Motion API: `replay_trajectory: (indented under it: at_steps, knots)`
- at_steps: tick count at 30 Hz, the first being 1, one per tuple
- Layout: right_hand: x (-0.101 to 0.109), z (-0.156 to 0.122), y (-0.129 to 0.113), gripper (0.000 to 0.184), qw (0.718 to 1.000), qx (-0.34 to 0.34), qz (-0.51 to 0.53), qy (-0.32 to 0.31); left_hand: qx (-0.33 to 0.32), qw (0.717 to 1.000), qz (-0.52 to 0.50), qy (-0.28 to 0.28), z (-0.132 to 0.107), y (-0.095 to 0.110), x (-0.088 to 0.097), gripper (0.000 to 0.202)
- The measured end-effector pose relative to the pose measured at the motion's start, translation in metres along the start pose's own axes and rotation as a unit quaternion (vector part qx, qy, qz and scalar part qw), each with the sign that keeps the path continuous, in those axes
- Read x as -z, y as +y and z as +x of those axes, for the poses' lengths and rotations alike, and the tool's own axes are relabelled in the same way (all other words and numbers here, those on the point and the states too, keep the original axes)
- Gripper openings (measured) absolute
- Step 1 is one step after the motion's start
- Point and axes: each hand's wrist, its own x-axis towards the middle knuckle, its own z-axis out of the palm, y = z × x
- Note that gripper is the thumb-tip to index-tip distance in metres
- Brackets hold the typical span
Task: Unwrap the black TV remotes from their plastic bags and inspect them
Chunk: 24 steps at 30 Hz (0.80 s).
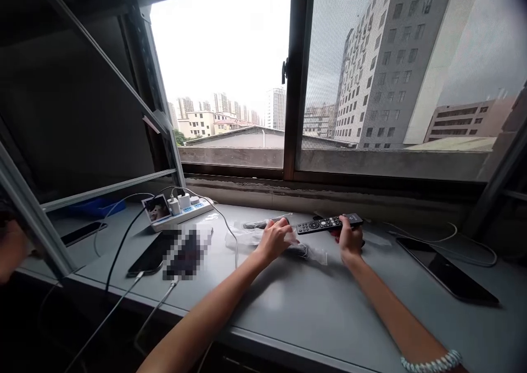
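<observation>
My right hand (351, 240) holds a black remote control (323, 225) by one end, its buttons facing up and its other end pointing left. My left hand (272, 238) is closed at the clear plastic bag (318, 255), fingers bent towards the remote's far end. Dark long items in clear plastic, one a wrapped dark item (263, 223), lie behind and under my left hand. Beneath the remote and my right hand is a dark object with some red (336, 233), mostly hidden.
A tablet (447, 269) lies at the right, a cable behind it. At left are a charging phone (153, 252), a blurred-out device (187, 253), a power strip (183, 214) with chargers and a small photo (156, 208). Another person's hand (12, 249) shows beyond the metal frame (37, 214).
</observation>
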Motion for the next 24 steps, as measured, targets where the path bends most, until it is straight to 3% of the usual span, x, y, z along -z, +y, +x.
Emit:
replay_trajectory:
  at_steps: [3, 10, 24]
  knots:
    - [-0.001, -0.002, 0.002, 0.026, 1.0, 0.007, 0.016, -0.019, -0.008, 1.0, 0.002, -0.011, 0.0, -0.001, -0.001, 0.023]
    - [-0.002, -0.007, 0.003, 0.024, 0.998, 0.021, 0.036, -0.043, -0.005, 0.999, 0.026, -0.039, 0.0, -0.003, -0.001, 0.008]
    - [-0.006, -0.013, 0.006, 0.024, 0.993, 0.02, 0.027, -0.115, 0.006, 0.997, 0.045, -0.065, -0.003, -0.005, -0.005, 0.016]
